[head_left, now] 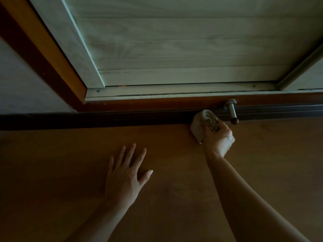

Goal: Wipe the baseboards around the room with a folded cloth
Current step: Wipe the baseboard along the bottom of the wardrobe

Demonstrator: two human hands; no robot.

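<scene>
A dark baseboard [104,118] runs left to right where the brown floor meets the wall. My right hand [218,138] grips a folded pale cloth [201,124] and holds its upper end against the baseboard, just left of a metal doorstop. My left hand [125,173] lies flat on the floor with its fingers spread, well short of the baseboard.
A metal doorstop [231,110] with a dark rubber tip sticks out from the baseboard right beside the cloth. Above it stands a pale shutter or door panel [174,41] in a brown wooden frame [43,55]. The brown floor [52,172] spreads wide in dim light.
</scene>
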